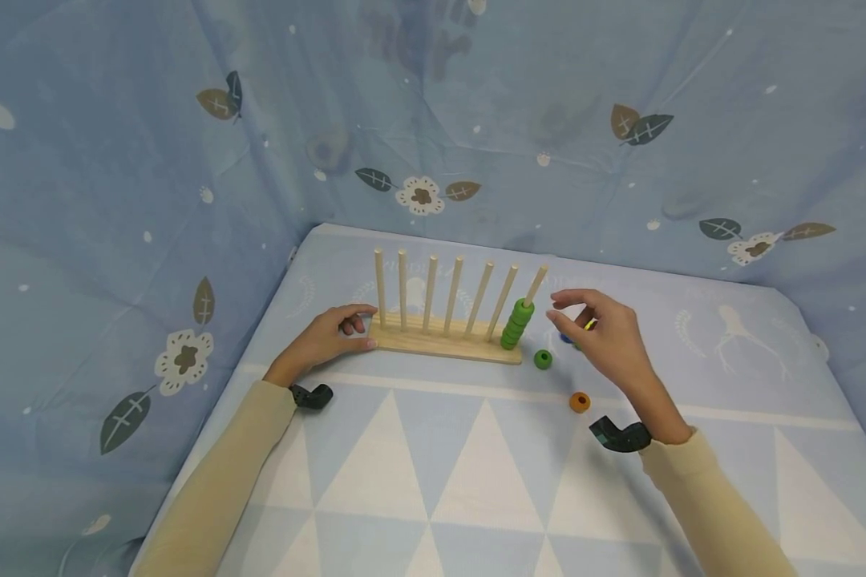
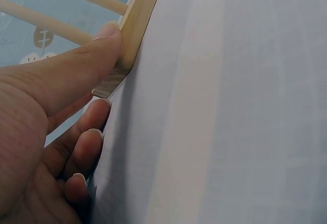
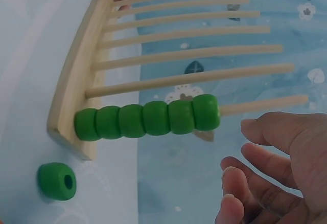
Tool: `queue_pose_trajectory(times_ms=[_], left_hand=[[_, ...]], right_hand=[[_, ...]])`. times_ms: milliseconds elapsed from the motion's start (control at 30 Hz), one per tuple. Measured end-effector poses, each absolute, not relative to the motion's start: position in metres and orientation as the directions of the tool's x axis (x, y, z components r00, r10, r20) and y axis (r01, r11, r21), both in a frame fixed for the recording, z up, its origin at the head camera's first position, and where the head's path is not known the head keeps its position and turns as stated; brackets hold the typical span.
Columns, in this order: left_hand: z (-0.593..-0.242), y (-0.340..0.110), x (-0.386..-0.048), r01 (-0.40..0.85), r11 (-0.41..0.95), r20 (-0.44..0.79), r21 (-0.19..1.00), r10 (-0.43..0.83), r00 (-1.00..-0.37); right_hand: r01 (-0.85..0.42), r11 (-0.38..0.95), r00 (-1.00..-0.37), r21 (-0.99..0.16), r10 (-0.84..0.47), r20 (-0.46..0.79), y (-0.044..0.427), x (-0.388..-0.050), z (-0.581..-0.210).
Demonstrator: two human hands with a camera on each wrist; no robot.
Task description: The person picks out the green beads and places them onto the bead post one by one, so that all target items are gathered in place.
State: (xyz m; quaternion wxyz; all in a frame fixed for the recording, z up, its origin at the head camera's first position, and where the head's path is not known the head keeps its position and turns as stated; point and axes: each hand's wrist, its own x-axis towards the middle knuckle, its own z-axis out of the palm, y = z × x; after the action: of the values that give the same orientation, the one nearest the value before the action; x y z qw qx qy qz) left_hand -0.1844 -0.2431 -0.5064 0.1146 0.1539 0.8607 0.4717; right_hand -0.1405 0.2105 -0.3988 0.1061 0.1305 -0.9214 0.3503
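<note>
A wooden peg rack [image 1: 443, 345] stands on the table with several upright pegs in a row. Green beads [image 1: 517, 324] are stacked on its rightmost peg, bare wood showing above them. At the rack's left end my left hand [image 1: 325, 335] holds the base, thumb [image 2: 104, 47] on the front edge and fingers behind. My right hand [image 1: 609, 336] hovers right of the bead stack, fingers loosely bent and apart, with nothing between them. In the right wrist view, its fingertips are close to the bare peg top without touching. A loose green bead [image 1: 543, 359] lies by the rack's right end.
An orange bead [image 1: 580, 402] lies on the table nearer to me. Partly hidden behind my right hand are a blue bead [image 1: 566, 337] and a bit of yellow. A patterned blue cloth [image 1: 433, 120] hangs behind and left of the table.
</note>
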Motion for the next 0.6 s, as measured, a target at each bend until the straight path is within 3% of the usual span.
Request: queue_pose_trajectory(times_ms=[600], left_hand=[[-0.509,-0.240,-0.185,0.123,0.535,-0.087,0.836,0.350,-0.933]], right_hand=[[-0.230,0.741,-0.973,-0.631,-0.167,0.159,0.222,-0.140,-0.436]])
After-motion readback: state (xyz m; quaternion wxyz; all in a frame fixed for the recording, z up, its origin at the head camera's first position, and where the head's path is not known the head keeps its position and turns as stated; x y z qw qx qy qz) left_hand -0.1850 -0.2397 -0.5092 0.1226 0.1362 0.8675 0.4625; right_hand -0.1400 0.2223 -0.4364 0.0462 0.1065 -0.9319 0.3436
